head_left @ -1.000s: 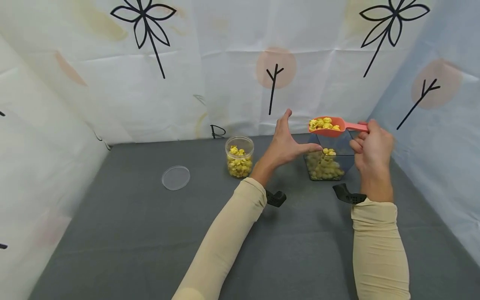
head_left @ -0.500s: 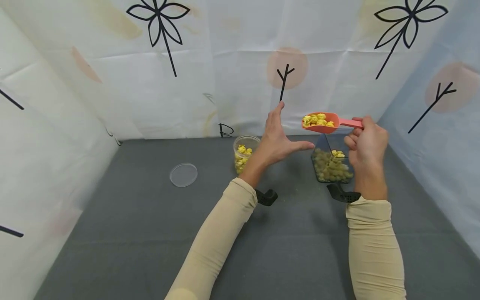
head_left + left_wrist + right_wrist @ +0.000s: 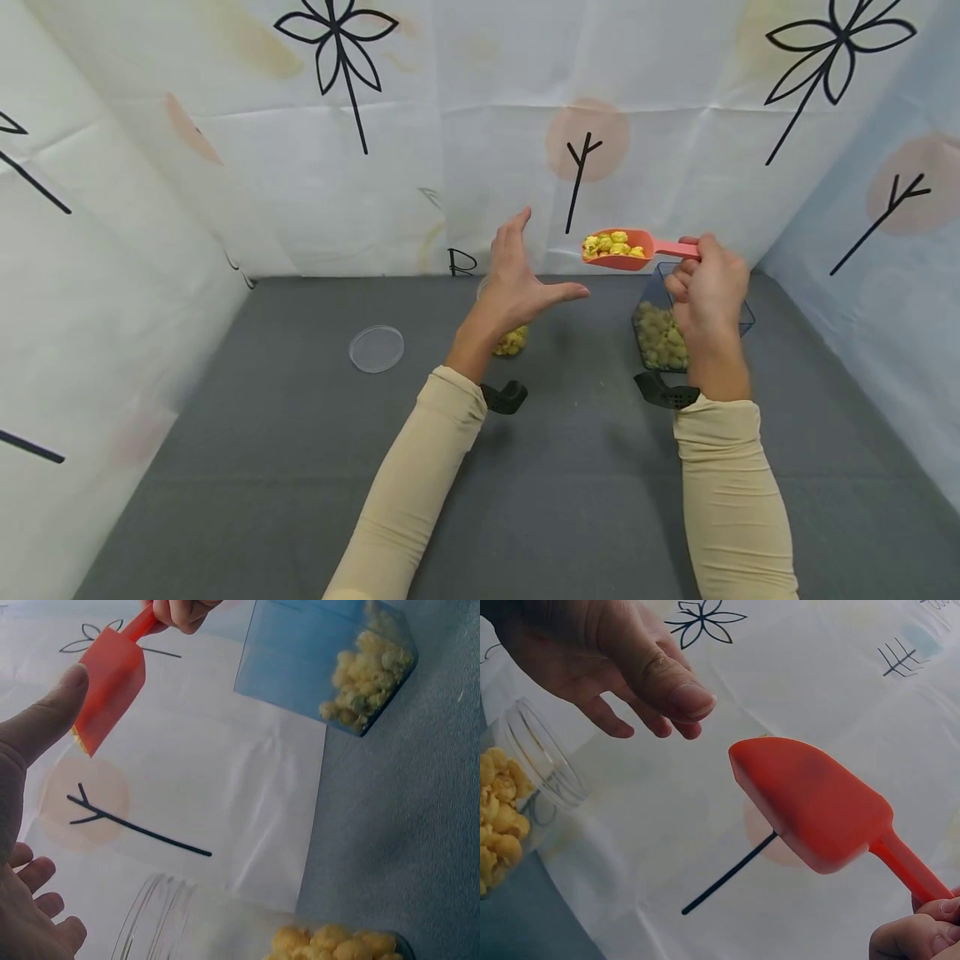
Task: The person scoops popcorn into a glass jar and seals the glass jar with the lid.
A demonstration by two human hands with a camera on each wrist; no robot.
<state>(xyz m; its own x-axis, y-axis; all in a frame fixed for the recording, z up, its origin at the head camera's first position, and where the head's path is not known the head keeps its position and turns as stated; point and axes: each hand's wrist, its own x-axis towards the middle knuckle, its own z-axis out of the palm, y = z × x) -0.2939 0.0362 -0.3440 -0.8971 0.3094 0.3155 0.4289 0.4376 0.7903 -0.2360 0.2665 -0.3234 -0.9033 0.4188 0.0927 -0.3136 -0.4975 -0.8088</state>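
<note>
My right hand (image 3: 711, 292) grips the handle of an orange scoop (image 3: 633, 262), held level in the air and loaded with yellow popcorn (image 3: 615, 243). My left hand (image 3: 517, 279) is raised to the left of the scoop, thumb and fingers spread, holding nothing. Behind the left hand and wrist, a clear round jar (image 3: 547, 750) partly filled with popcorn is mostly hidden in the head view; the right wrist view shows its uncovered mouth. A bluish see-through box (image 3: 292, 660) with popcorn stands behind my right hand, partly covered by it.
A clear round lid (image 3: 377, 349) lies flat on the dark grey table (image 3: 300, 433), left of the jar. Printed white cloth (image 3: 480, 150) hangs along the back and both sides.
Right hand and loaded scoop have moved left, away from above the box. The left hand has also shifted left and now covers much of the jar. The head view has turned slightly.
</note>
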